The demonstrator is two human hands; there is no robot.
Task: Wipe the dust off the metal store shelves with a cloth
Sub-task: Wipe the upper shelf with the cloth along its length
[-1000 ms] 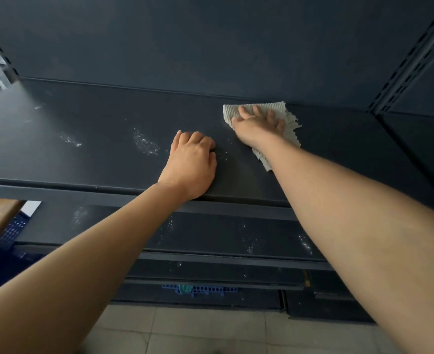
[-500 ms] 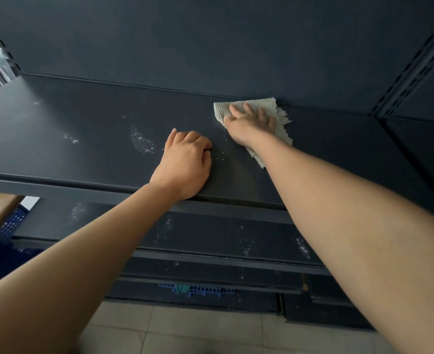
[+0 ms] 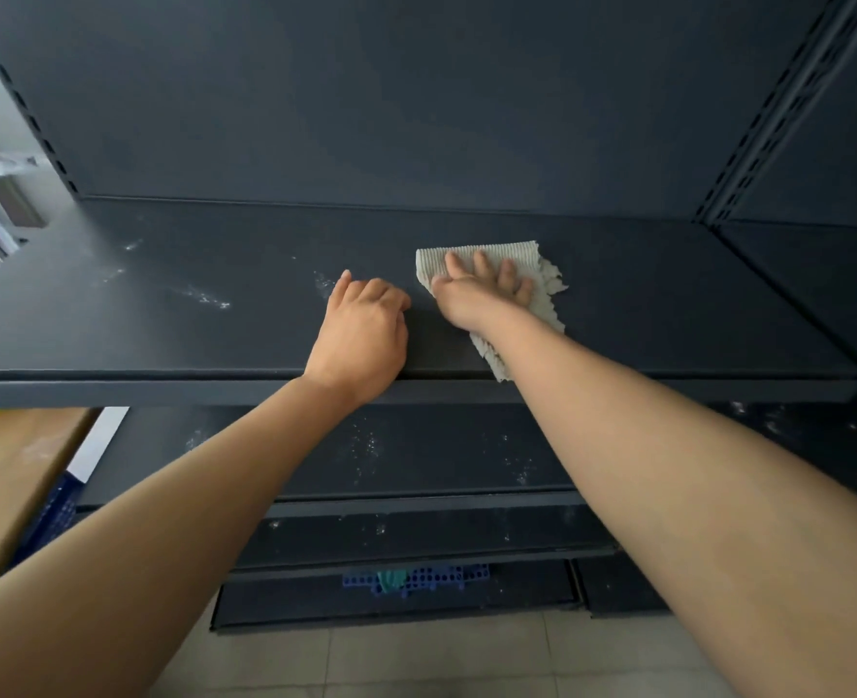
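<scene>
Dark metal shelf (image 3: 643,314), top tier, carries one cloth (image 3: 549,294) and both hands. Cloth is pale grey, ribbed and frayed, lying flat a bit right of the shelf's middle; its ragged tail reaches the front edge.

Right hand (image 3: 481,294) lies palm-down on the cloth, fingers straight and spread, pressing it onto the shelf with no pinch. Left hand (image 3: 360,335) sits just left of it, apart from the cloth, heel over the front edge, fingers curled under into a loose fist, holding nothing.

Dust on the top tier: two clear white smears, one (image 3: 323,284) touching the left hand's fingers and one (image 3: 204,297) further left, plus fainter specks (image 3: 129,246) near the left end.

Three lower tiers (image 3: 441,455) show below, all speckled white. One blue perforated piece (image 3: 431,579) sits at the lowest tier, with something green on it. One cardboard box (image 3: 8,476) stands at the left, on a tiled floor (image 3: 416,657).
</scene>
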